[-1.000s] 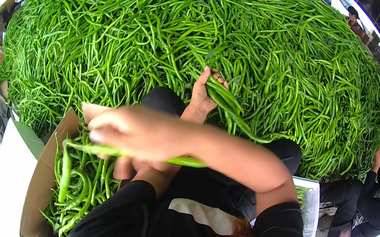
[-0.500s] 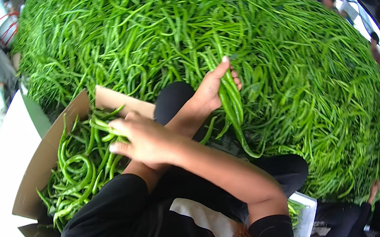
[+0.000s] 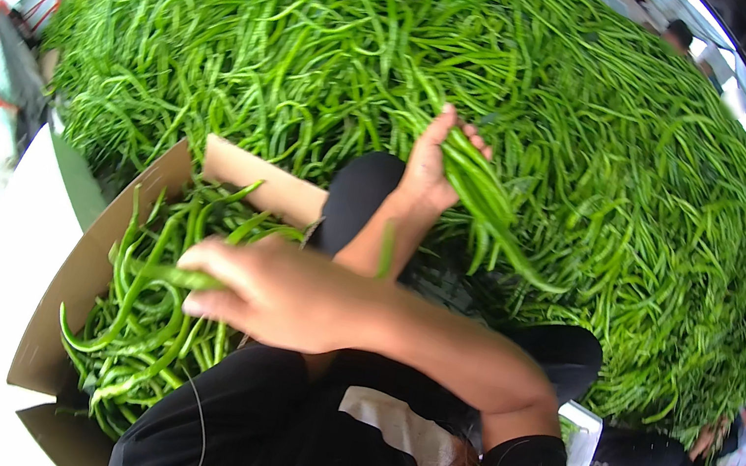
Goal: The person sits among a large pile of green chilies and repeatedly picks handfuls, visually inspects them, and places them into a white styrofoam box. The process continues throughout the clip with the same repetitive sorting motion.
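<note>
Your right hand [image 3: 254, 287] has shifted nearer you over the cardboard box [image 3: 62, 318], pinching a green pepper [image 3: 192, 280]; your left hand [image 3: 433, 166] curls snugly around a bunch of peppers [image 3: 488, 202] at the pepper pile [image 3: 276, 46].

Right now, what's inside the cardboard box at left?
Tangled green peppers lie in the cardboard box, the right hand over them holding another pepper. Peppers cover the bottom; the hand and black sleeve hide part of the right side.
</note>
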Available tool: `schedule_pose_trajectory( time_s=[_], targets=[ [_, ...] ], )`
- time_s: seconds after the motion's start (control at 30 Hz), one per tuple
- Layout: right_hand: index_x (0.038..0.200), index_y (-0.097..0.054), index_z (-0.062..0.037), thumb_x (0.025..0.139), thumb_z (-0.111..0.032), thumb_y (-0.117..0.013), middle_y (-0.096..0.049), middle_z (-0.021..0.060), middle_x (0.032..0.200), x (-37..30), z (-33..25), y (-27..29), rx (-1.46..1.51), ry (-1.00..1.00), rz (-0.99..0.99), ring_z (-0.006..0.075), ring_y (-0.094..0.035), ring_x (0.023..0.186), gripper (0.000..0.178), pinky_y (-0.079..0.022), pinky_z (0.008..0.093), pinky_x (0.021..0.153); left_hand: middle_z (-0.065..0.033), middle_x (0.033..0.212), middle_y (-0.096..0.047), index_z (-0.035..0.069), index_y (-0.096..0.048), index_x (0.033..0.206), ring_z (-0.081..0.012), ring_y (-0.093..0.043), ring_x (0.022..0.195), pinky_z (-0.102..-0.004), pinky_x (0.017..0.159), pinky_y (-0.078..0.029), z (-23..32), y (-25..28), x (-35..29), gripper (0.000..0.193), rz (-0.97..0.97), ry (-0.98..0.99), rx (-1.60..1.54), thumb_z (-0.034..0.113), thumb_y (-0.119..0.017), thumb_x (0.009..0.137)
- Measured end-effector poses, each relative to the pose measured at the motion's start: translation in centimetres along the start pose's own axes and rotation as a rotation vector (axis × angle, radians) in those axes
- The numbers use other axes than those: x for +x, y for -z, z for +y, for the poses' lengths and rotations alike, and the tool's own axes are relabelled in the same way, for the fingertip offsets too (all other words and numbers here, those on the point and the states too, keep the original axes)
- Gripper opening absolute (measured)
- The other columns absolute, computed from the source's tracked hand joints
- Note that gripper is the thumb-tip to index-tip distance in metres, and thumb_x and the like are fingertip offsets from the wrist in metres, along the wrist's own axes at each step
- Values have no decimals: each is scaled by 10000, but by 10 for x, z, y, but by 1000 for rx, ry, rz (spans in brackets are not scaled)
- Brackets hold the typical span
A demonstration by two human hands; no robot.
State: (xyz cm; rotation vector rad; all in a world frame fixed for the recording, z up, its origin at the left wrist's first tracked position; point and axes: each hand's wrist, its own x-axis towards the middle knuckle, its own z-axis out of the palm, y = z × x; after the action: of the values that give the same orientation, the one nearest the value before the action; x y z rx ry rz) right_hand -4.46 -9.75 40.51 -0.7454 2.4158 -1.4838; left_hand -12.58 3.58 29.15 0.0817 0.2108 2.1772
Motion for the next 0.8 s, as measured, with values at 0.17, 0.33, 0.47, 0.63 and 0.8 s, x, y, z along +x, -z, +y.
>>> schedule_pose_trajectory(
  time_s=[0.17,0.33,0.47,0.63,0.8],
  targets=[
    [1177,-512,-37,910,-200,-457,-588,36,858,-103,26,119,-12,-415,824,69,-478,594,317,-385,190,483,-114,1017,-607,92,-511,958,-282,-604,923,-458,810,-505,9,10,-13,419,-105,181,133,487,-586,840],
    [1200,-557,-15,883,-165,-578,-636,59,820,-167,130,131,210,-418,1309,109,-578,762,352,-468,227,604,-130,986,-618,69,-566,935,-279,-613,939,-470,819,-514,-50,8,0,435,-128,422,32,494,-571,842],
    [1063,-671,-77,808,-79,-591,-501,152,1197,-182,162,118,-257,-493,1306,230,-477,1128,268,-387,323,959,-132,1006,-609,34,-526,1102,-233,-632,882,-364,772,-553,-65,20,0,354,-133,443,129,296,-604,876],
    [1241,-541,-88,856,-309,-610,-302,244,1389,-198,141,102,-601,-567,1245,334,-330,1270,449,-295,420,1045,-132,931,-624,20,-557,990,-230,-636,821,-373,749,-556,-52,34,5,219,-91,436,101,208,-594,884],
    [1083,-586,37,908,-428,-526,-619,52,855,-222,148,78,368,-617,945,111,-547,767,500,-450,278,707,-114,913,-619,26,-565,936,-242,-605,844,-389,835,-513,-53,22,9,304,-4,246,221,311,-632,854]
  ],
)
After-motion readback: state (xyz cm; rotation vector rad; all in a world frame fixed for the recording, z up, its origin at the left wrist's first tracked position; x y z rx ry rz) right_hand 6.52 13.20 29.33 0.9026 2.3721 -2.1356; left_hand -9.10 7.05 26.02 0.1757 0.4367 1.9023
